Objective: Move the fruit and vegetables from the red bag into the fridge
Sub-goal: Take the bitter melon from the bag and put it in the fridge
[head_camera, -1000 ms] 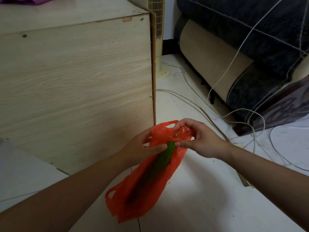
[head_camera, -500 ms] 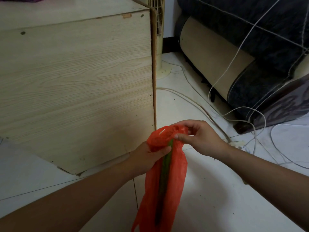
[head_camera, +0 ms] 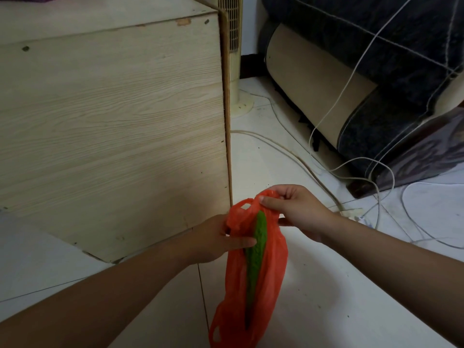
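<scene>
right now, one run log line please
stage: unpacking | left hand: grips red bag around green vegetable | right hand: pinches bag mouth | vegetable: tip exposed, rest inside

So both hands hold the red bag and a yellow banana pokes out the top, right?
Not quite. The head view shows a long green vegetable, not a yellow banana, poking out of the red bag. The left hand and right hand do hold it.

White tile floor [head_camera: 326, 285]: wood cabinet [head_camera: 113, 121], fan [head_camera: 237, 71], cables [head_camera: 288, 153], sofa [head_camera: 364, 101].
</scene>
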Tool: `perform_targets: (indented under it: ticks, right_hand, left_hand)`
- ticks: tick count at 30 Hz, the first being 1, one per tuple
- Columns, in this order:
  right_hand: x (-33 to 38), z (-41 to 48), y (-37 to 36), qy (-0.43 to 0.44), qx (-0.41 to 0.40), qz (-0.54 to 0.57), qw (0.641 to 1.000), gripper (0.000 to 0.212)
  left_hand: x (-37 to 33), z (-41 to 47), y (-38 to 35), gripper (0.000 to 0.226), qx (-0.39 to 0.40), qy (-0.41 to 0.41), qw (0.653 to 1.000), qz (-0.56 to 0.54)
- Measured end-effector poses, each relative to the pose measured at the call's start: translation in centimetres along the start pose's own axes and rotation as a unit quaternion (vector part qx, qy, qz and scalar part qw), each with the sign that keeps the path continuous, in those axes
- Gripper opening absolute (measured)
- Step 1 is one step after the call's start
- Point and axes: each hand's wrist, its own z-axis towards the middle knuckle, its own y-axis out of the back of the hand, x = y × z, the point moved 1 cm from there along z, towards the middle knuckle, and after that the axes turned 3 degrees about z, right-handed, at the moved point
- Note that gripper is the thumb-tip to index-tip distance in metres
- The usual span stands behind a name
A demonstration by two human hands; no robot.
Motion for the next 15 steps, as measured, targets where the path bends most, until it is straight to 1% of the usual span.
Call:
perform_targets:
  ticks: [2, 4, 6, 7, 8, 9, 10, 11, 12, 13, 14, 15]
  right_hand:
    - [0.0, 0.2, 0.1, -0.012, -0.028, 0.013, 0.999, 0.014]
    - [-0.1, 0.4, 0.4, -0.016, -0.044, 0.004, 0.999, 0.013]
    - [-0.4, 0.6, 0.9, -0.007, -0.038, -0.017, 0.999, 0.018]
    - [-0.6, 0.7, 1.2, 0.006, -0.042, -0.043, 0.998, 0.024]
    - [-0.7, 0.8, 1.6, 0.033, -0.061, -0.099, 0.993, 0.03]
    - [-0.8, 0.8, 2.0, 0.075, -0.089, -0.175, 0.978, 0.036]
    - [-0.7, 0.8, 2.2, 0.13, -0.121, -0.244, 0.953, 0.04]
    - [-0.5, 0.6, 2.4, 0.196, -0.147, -0.284, 0.927, 0.04]
    - [-0.2, 0.3, 2.2, 0.262, -0.16, -0.293, 0.906, 0.037]
    - [0.1, 0.0, 2.0, 0.312, -0.153, -0.281, 0.895, 0.032]
    - [0.4, -0.2, 1.6, 0.341, -0.13, -0.264, 0.893, 0.028]
    - [0.6, -0.4, 1.0, 0.348, -0.099, -0.254, 0.897, 0.026]
  left_hand:
    - [0.0, 0.2, -0.1, 0.032, 0.007, 0.001, 1.0, 0.006]
    - [0.0, 0.4, -0.3, 0.028, 0.016, 0.0, 1.0, 0.019]
    - [0.5, 0.5, -0.5, 0.032, 0.009, -0.007, 1.0, 0.006]
    - [0.8, 0.6, -0.6, 0.036, -0.008, -0.004, 1.0, -0.009]
    - [1.2, 0.6, -0.5, 0.04, -0.032, 0.004, 0.999, -0.025]
    - [1.6, 0.7, -0.5, 0.04, -0.057, 0.011, 0.997, -0.042]
    - [1.9, 0.7, -0.4, 0.036, -0.08, 0.016, 0.995, -0.058]
    - [2.1, 0.8, -0.4, 0.03, -0.103, 0.019, 0.992, -0.071]
    - [2.2, 0.8, -0.3, 0.025, -0.127, 0.023, 0.989, -0.077]
    - [2.2, 0.9, -0.2, 0.024, -0.146, 0.024, 0.986, -0.078]
    - [2.2, 1.0, -0.1, 0.024, -0.157, 0.021, 0.984, -0.079]
    - [2.1, 1.1, -0.1, 0.025, -0.159, 0.015, 0.984, -0.08]
